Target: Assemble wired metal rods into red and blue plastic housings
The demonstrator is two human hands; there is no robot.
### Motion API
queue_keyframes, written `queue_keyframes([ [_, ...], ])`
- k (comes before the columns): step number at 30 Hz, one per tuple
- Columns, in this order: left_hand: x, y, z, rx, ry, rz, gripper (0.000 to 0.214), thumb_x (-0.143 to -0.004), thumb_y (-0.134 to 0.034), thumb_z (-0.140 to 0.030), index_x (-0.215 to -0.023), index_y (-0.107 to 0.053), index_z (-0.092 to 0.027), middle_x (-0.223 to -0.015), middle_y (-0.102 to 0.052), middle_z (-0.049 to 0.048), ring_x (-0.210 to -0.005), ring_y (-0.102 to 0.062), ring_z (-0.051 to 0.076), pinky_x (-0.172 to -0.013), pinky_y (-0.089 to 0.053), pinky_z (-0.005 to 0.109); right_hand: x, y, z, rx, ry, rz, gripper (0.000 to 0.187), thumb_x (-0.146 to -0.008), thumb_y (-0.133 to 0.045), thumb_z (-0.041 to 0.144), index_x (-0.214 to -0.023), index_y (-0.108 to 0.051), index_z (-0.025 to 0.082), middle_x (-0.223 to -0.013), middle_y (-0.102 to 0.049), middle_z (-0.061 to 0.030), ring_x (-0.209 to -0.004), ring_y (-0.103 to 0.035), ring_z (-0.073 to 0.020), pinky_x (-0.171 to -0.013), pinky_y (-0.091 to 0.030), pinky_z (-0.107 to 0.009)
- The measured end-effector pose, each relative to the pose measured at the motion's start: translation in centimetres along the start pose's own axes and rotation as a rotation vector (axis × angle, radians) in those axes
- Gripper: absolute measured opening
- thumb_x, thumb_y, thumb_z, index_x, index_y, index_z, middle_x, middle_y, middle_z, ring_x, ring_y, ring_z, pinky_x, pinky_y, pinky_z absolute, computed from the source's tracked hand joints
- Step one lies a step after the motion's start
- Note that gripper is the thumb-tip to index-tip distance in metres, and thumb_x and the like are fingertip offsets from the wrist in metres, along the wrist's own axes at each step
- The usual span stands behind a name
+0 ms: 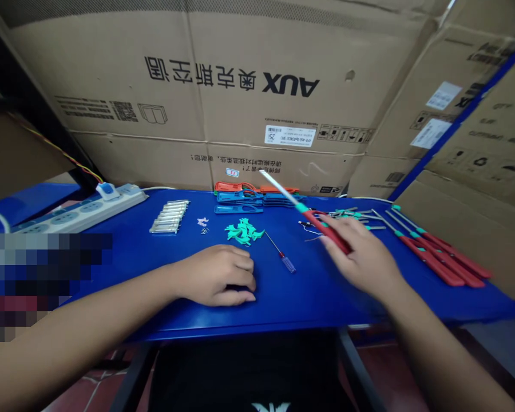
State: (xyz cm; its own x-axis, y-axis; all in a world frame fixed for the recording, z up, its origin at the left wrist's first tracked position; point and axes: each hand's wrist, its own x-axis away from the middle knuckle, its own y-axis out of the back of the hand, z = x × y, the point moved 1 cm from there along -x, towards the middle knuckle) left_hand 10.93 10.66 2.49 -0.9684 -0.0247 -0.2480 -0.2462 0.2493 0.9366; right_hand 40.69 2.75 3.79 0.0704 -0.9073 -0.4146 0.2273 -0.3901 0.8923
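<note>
My right hand (363,257) grips a red-handled tool (321,223) with a teal collar and a white tip that points up and to the left; the hand is slightly blurred. My left hand (218,274) rests on the blue table (154,286) with fingers curled under, and whatever is beneath them is hidden. Between the hands lie a small screwdriver with a blue handle (283,257) and a heap of small green plastic parts (242,232).
More red-handled tools (438,254) lie at the right, with metal rods (352,216) behind my right hand. Orange and blue flat parts (249,197) are stacked at the back, clear tubes (169,217) lie left of centre, and a power strip (81,209) sits far left. Cardboard boxes (240,86) wall the back.
</note>
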Motion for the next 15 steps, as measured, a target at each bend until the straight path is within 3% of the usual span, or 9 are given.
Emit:
queue_keyframes([
  [3,0.2,0.2,0.4,0.020,0.038,-0.007,0.017,-0.096,-0.059,-0.032,-0.099,-0.072,-0.022,-0.084,-0.069,0.0050,-0.078,-0.062,0.017,-0.072,-0.049,0.030,3.7,1.6,-5.4,0.130,-0.181,-0.132,0.051,-0.098,-0.044,0.048,-0.137,-0.060,0.020,-0.121,-0.065,-0.0166,-0.108,-0.065,-0.0342,-0.090,-0.052,-0.048],
  [5,0.2,0.2,0.5,0.038,0.055,-0.016,0.016,-0.096,-0.060,-0.032,-0.101,-0.072,-0.022,-0.085,-0.069,0.0048,-0.079,-0.062,0.017,-0.073,-0.050,0.029,6.2,2.8,-8.3,0.236,-0.388,-0.175,0.055,-0.095,-0.042,0.054,-0.137,-0.061,0.023,-0.117,-0.066,-0.0220,-0.105,-0.065,-0.0413,-0.085,-0.051,-0.054],
  [9,0.1,0.0,0.7,0.057,0.063,-0.007,0.018,-0.097,-0.058,-0.032,-0.102,-0.073,-0.023,-0.086,-0.070,0.0047,-0.080,-0.063,0.017,-0.074,-0.051,0.030,10.2,4.8,-11.6,0.268,-0.812,0.081,0.064,-0.088,-0.044,0.069,-0.136,-0.061,0.030,-0.110,-0.068,-0.0288,-0.087,-0.067,-0.0465,-0.070,-0.049,-0.057],
  [12,0.0,0.0,0.7,0.061,0.063,0.012,0.018,-0.097,-0.058,-0.032,-0.102,-0.072,-0.022,-0.087,-0.071,0.0052,-0.082,-0.063,0.017,-0.074,-0.051,0.030,12.2,5.2,-13.5,0.292,-0.895,0.133,0.066,-0.085,-0.046,0.071,-0.132,-0.065,0.029,-0.106,-0.068,-0.0310,-0.078,-0.068,-0.0444,-0.068,-0.048,-0.056],
  [15,0.0,-0.1,0.8,0.066,0.067,0.023,0.018,-0.097,-0.058,-0.032,-0.103,-0.072,-0.022,-0.088,-0.070,0.0055,-0.083,-0.063,0.017,-0.075,-0.051,0.030,13.2,4.5,-15.1,0.282,-0.737,0.105,0.060,-0.086,-0.049,0.069,-0.123,-0.071,0.028,-0.101,-0.070,-0.0312,-0.074,-0.068,-0.0425,-0.067,-0.048,-0.055],
])
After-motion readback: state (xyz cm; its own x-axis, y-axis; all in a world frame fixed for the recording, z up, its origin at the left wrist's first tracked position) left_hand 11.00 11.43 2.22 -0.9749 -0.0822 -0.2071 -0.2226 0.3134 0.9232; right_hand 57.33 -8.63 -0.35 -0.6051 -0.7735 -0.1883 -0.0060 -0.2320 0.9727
